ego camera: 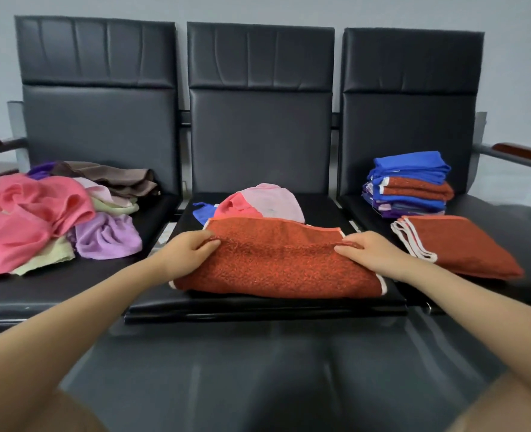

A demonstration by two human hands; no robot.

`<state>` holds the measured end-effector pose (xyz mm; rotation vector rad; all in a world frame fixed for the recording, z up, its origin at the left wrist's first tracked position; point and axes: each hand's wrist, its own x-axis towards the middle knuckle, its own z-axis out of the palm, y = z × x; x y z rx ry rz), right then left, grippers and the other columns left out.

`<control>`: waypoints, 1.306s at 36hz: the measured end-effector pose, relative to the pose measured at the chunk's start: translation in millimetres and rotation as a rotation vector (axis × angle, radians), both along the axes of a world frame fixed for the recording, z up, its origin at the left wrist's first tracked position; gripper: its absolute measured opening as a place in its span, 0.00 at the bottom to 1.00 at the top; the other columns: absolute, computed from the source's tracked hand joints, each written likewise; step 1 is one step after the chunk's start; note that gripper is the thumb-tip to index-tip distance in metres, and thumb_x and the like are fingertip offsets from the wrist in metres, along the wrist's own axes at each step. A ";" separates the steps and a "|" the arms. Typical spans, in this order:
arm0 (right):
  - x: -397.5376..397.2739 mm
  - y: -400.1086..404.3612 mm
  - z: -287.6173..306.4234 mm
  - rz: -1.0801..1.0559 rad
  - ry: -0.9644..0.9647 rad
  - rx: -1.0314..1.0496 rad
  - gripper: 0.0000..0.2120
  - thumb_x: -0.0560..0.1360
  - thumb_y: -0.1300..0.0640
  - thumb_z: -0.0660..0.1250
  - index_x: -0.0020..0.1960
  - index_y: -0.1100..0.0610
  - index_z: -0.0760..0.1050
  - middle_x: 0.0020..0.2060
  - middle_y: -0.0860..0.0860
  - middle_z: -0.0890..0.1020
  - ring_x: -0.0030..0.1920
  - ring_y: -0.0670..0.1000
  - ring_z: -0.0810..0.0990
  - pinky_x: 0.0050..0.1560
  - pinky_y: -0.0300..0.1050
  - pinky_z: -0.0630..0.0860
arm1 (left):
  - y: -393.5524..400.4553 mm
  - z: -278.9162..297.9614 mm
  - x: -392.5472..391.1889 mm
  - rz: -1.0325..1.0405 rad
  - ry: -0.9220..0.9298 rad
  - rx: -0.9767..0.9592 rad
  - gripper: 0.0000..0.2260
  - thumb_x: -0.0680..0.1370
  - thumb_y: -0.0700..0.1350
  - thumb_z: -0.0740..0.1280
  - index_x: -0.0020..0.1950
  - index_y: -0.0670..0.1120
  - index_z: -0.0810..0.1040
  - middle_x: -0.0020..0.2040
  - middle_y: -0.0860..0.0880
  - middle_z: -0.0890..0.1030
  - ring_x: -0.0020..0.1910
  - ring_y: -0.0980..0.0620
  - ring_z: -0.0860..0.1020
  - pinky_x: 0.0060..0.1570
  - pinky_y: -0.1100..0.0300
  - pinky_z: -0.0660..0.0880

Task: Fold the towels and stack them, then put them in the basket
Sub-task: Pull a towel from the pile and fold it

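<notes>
A rust-red towel (276,263) lies folded across the middle seat (258,304). My left hand (189,251) pinches its upper fold at the left end, and my right hand (367,251) pinches the same fold at the right end. Behind it sit a pink towel (264,201) and a bit of blue cloth (203,213). Another folded rust-red towel (463,247) lies on the right seat in front of a stack of folded towels (410,185), blue, red and purple. No basket is in view.
A loose heap of unfolded towels (49,213), pink, lilac, pale yellow and brown, covers the left seat. Three black chair backs (261,120) stand behind. Armrests (519,151) flank the bench at both ends. My knees show at the bottom corners.
</notes>
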<state>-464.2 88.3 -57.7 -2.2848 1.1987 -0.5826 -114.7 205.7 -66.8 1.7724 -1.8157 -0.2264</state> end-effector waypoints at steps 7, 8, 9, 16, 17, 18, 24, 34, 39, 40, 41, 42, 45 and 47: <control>21.2 -36.2 1.8 -0.111 -0.074 -0.130 0.09 0.77 0.54 0.68 0.40 0.55 0.81 0.37 0.48 0.82 0.42 0.49 0.80 0.47 0.48 0.73 | -49.1 2.9 13.1 0.087 -0.023 -0.135 0.10 0.80 0.46 0.64 0.38 0.53 0.75 0.36 0.55 0.78 0.41 0.49 0.77 0.44 0.56 0.68; 24.0 -43.8 2.3 -0.131 -0.086 -0.137 0.09 0.77 0.53 0.68 0.42 0.56 0.82 0.38 0.50 0.83 0.43 0.50 0.80 0.49 0.49 0.74 | -56.3 4.7 14.0 0.106 -0.031 -0.164 0.08 0.80 0.47 0.64 0.42 0.49 0.78 0.38 0.52 0.80 0.43 0.48 0.78 0.45 0.54 0.70; 27.3 -51.9 2.1 -0.152 -0.097 -0.144 0.09 0.77 0.53 0.68 0.42 0.56 0.82 0.38 0.50 0.83 0.44 0.50 0.81 0.49 0.50 0.74 | -65.0 6.1 14.8 0.130 -0.044 -0.199 0.08 0.79 0.47 0.65 0.45 0.46 0.80 0.40 0.49 0.82 0.44 0.47 0.79 0.46 0.53 0.72; 45.3 -94.7 -10.2 -0.262 -0.086 -0.186 0.08 0.76 0.52 0.69 0.43 0.55 0.83 0.39 0.50 0.83 0.44 0.51 0.80 0.48 0.48 0.74 | -107.7 9.6 13.0 0.249 -0.052 -0.332 0.06 0.77 0.49 0.67 0.49 0.49 0.82 0.46 0.50 0.83 0.48 0.48 0.79 0.47 0.55 0.73; 47.5 -99.9 -13.8 -0.272 -0.070 -0.185 0.07 0.76 0.52 0.69 0.44 0.54 0.83 0.40 0.49 0.83 0.44 0.51 0.80 0.47 0.48 0.74 | -114.0 7.2 14.4 0.260 -0.066 -0.315 0.07 0.77 0.50 0.67 0.49 0.49 0.82 0.46 0.50 0.83 0.49 0.47 0.79 0.47 0.55 0.73; 48.9 -104.1 -17.3 -0.277 -0.043 -0.190 0.07 0.76 0.51 0.69 0.44 0.53 0.83 0.41 0.48 0.83 0.45 0.50 0.79 0.46 0.46 0.73 | -119.4 3.8 15.8 0.265 -0.081 -0.298 0.07 0.77 0.50 0.67 0.49 0.49 0.82 0.47 0.49 0.83 0.49 0.47 0.79 0.46 0.55 0.72; 53.6 -118.5 -34.2 -0.267 0.140 -0.168 0.08 0.77 0.48 0.67 0.46 0.50 0.83 0.41 0.45 0.81 0.47 0.49 0.79 0.46 0.44 0.70 | -142.3 -25.1 27.9 0.266 -0.128 -0.036 0.12 0.79 0.51 0.65 0.50 0.44 0.81 0.49 0.43 0.81 0.51 0.43 0.78 0.47 0.53 0.72; 59.8 -110.4 -36.9 -0.305 0.297 -0.149 0.14 0.77 0.46 0.65 0.59 0.52 0.76 0.54 0.53 0.75 0.63 0.55 0.71 0.61 0.50 0.71 | -139.4 -28.6 27.9 0.366 -0.030 0.041 0.11 0.79 0.49 0.64 0.56 0.45 0.79 0.56 0.38 0.76 0.59 0.39 0.73 0.60 0.50 0.69; 48.5 -98.2 -24.4 -0.451 0.225 0.001 0.31 0.74 0.45 0.70 0.71 0.56 0.67 0.67 0.57 0.72 0.68 0.58 0.70 0.63 0.49 0.70 | -126.3 -25.4 32.8 0.514 0.139 0.119 0.21 0.78 0.53 0.64 0.66 0.42 0.72 0.63 0.38 0.75 0.62 0.38 0.73 0.60 0.51 0.69; 45.7 -95.9 -21.1 -0.473 0.213 0.047 0.33 0.73 0.44 0.70 0.72 0.58 0.66 0.68 0.58 0.72 0.67 0.58 0.71 0.61 0.48 0.70 | -122.5 -23.7 33.5 0.527 0.157 0.132 0.21 0.79 0.53 0.64 0.65 0.41 0.72 0.62 0.38 0.76 0.62 0.39 0.74 0.58 0.52 0.69; 43.0 -93.7 -18.4 -0.487 0.215 0.089 0.34 0.73 0.44 0.71 0.71 0.60 0.66 0.67 0.58 0.73 0.66 0.58 0.73 0.60 0.47 0.71 | -118.6 -22.5 34.1 0.529 0.173 0.142 0.19 0.79 0.53 0.63 0.62 0.40 0.75 0.60 0.38 0.78 0.59 0.40 0.76 0.55 0.53 0.70; 40.4 -91.2 -15.7 -0.494 0.232 0.118 0.34 0.73 0.43 0.71 0.70 0.61 0.67 0.67 0.58 0.74 0.65 0.57 0.74 0.57 0.46 0.71 | -115.5 -21.7 35.1 0.522 0.194 0.142 0.17 0.79 0.53 0.63 0.56 0.40 0.77 0.55 0.38 0.79 0.54 0.41 0.77 0.50 0.54 0.70; 36.1 -83.3 -13.5 -0.485 0.292 0.180 0.29 0.73 0.40 0.69 0.63 0.62 0.73 0.60 0.57 0.79 0.55 0.55 0.78 0.47 0.43 0.70 | -106.4 -19.7 33.8 0.488 0.301 0.130 0.16 0.79 0.52 0.62 0.43 0.39 0.77 0.42 0.42 0.79 0.47 0.40 0.78 0.42 0.56 0.69; 34.7 -76.7 -14.0 -0.468 0.303 0.206 0.27 0.74 0.40 0.68 0.61 0.61 0.75 0.58 0.55 0.80 0.54 0.54 0.79 0.48 0.42 0.71 | -101.7 -18.3 29.8 0.492 0.382 0.112 0.15 0.79 0.51 0.62 0.45 0.39 0.78 0.41 0.43 0.78 0.52 0.39 0.78 0.44 0.54 0.69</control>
